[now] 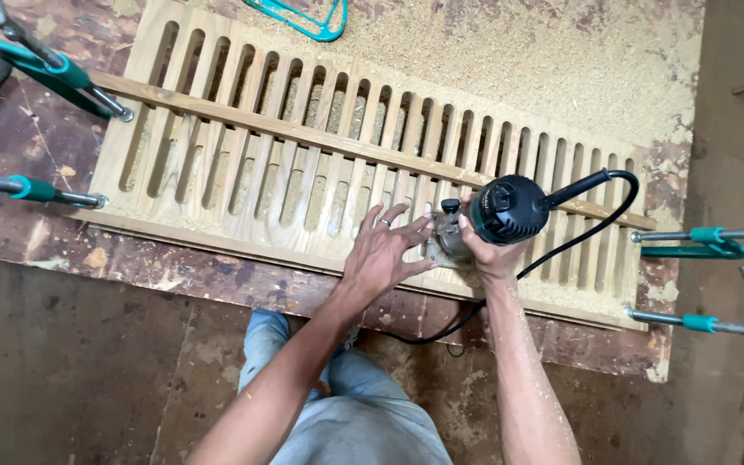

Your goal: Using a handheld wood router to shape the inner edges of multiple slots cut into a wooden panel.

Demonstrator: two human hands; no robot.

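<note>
- The surface (62, 362) is a worn, stained bench, thick with sawdust along its far side.
- One long wooden panel (217, 185) lies flat across it. Slots run its whole length, too many to count surely. As I judge it, the slotting is nearly done, with the work now at the near edge, right of the middle.
- One thin wooden strip (303, 136) lies lengthwise over the slots.
- Four clamps with teal handles show: two at the left end (40, 189), two at the right (708, 237).
- One dark green router (503, 209) stands on the panel's near edge, its black cord (561, 245) trailing off towards the person.
- The right hand (484, 250) has its grip clamped round the router's body.
- The left hand (382, 250) lies spread, fingers apart, on the panel just beside the router's base, holding nothing; one ring shows.
</note>
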